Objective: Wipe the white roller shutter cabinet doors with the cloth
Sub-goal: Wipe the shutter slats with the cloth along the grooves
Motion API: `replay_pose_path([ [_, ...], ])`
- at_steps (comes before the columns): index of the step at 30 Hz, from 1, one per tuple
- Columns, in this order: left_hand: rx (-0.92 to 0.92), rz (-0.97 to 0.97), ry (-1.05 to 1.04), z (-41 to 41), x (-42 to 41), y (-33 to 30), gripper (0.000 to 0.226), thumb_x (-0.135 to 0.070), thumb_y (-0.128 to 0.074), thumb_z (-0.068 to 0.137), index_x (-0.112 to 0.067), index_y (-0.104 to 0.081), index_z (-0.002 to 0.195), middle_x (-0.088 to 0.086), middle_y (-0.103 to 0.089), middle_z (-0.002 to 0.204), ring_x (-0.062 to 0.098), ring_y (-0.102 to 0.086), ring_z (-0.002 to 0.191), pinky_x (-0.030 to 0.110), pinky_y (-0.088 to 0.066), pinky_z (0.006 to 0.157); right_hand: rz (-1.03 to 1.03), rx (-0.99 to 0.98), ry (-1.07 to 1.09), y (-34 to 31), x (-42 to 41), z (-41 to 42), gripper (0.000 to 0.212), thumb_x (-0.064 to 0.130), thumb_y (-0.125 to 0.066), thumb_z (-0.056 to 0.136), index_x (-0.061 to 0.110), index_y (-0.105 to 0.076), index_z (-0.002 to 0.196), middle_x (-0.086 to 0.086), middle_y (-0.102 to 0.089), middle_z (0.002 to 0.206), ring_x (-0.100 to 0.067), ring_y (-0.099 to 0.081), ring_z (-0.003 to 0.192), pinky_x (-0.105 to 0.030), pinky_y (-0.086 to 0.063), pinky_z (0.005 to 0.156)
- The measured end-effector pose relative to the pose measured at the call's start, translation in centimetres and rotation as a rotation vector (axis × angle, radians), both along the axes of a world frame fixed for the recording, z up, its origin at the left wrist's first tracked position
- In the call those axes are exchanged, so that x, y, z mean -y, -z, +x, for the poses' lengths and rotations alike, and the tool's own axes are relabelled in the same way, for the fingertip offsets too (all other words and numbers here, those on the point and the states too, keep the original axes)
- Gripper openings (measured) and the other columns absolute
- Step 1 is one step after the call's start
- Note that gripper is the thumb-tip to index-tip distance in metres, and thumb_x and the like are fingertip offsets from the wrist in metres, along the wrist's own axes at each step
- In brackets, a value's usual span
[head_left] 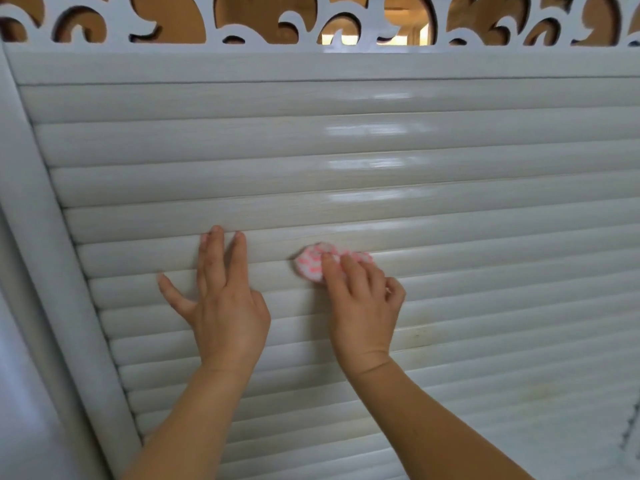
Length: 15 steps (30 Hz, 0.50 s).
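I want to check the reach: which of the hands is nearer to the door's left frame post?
Left. The left hand lies flat on the slats beside the frame post; the right hand, holding the cloth, is farther right.

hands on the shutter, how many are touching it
2: the left hand lies flat on the slats; the right hand presses the cloth beside it.

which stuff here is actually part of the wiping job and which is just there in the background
Part of the job:
- cloth, pink and white, bunched under the right hand
- roller shutter door, white slats
- left hand, flat on the slats

Just there:
- fretwork panel above the door
- door frame on the left
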<state>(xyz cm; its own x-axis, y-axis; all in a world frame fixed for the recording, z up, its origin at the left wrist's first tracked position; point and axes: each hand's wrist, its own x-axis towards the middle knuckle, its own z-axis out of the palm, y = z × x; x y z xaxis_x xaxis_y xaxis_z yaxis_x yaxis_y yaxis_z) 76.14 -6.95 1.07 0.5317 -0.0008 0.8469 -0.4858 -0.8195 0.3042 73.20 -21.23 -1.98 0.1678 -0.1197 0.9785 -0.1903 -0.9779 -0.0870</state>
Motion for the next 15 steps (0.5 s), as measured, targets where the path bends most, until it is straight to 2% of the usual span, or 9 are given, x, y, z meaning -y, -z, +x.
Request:
replay_pose_path([
  [4,-0.001,-0.009,-0.016,0.3,0.1,0.3,0.077,0.009,-0.059,0.069,-0.014,-0.038,0.140,0.006,-0.023,0.154,0.018,-0.019,0.142,0.064,0.006,0.104,-0.150,-0.042,-0.070,-0.5,-1.8,0.3,0.038,0.019,-0.044,0.081,0.022,-0.071,0.108,-0.004,-0.068,0.106,-0.025,-0.048,0.101,-0.038,-0.029,0.083],
  [8,0.011,-0.042,-0.022,0.3,0.4,0.5,0.077,0.008,-0.059,0.071,-0.017,-0.037,0.141,0.008,-0.023,0.154,0.019,-0.020,0.142,0.065,0.007,0.103,-0.272,-0.033,-0.082,-1.3,1.6,-0.7,0.032,0.023,-0.047,0.084,0.026,-0.072,0.104,0.001,-0.069,0.105,-0.021,-0.050,0.101,-0.037,-0.029,0.084],
  [12,0.021,-0.079,-0.017,0.4,0.8,0.6,0.074,0.008,-0.056,0.074,-0.017,-0.037,0.141,0.010,-0.020,0.154,0.019,-0.020,0.142,0.063,0.009,0.103,-0.191,-0.054,0.033,-0.9,7.6,-2.2,0.031,0.026,-0.047,0.085,0.031,-0.066,0.109,0.007,-0.067,0.109,-0.015,-0.049,0.106,-0.036,-0.026,0.084],
  [15,0.021,-0.101,-0.021,0.4,1.1,0.6,0.075,0.008,-0.056,0.072,-0.017,-0.038,0.140,0.011,-0.021,0.154,0.019,-0.019,0.142,0.066,0.006,0.103,-0.065,-0.031,0.152,-0.1,12.3,-4.1,0.031,0.019,-0.057,0.083,0.031,-0.064,0.110,0.007,-0.066,0.112,-0.015,-0.049,0.110,-0.036,-0.024,0.087],
])
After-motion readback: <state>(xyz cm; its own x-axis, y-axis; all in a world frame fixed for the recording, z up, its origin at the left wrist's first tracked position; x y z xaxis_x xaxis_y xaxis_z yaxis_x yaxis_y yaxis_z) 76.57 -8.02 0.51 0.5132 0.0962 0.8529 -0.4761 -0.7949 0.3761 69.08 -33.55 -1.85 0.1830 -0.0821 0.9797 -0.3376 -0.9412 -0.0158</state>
